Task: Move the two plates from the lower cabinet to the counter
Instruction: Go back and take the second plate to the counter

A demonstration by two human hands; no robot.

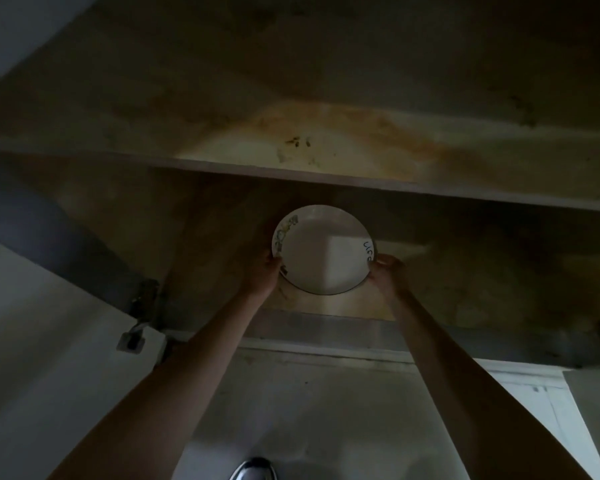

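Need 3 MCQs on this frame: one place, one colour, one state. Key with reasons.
1. Where is the plate?
A) inside the cabinet, under the shelf
B) on top of the shelf
C) on the floor outside

2. Colour of the plate's centre?
A) red
B) white
C) black

3. The plate is:
A) held at its rim by both hands
B) lying untouched
C) broken

Key: 1A, it is below the shelf edge. 2B, the centre is plain white. 3A, the left hand and right hand each grip one side.

Dim, murky, wide-angle edge distortion.
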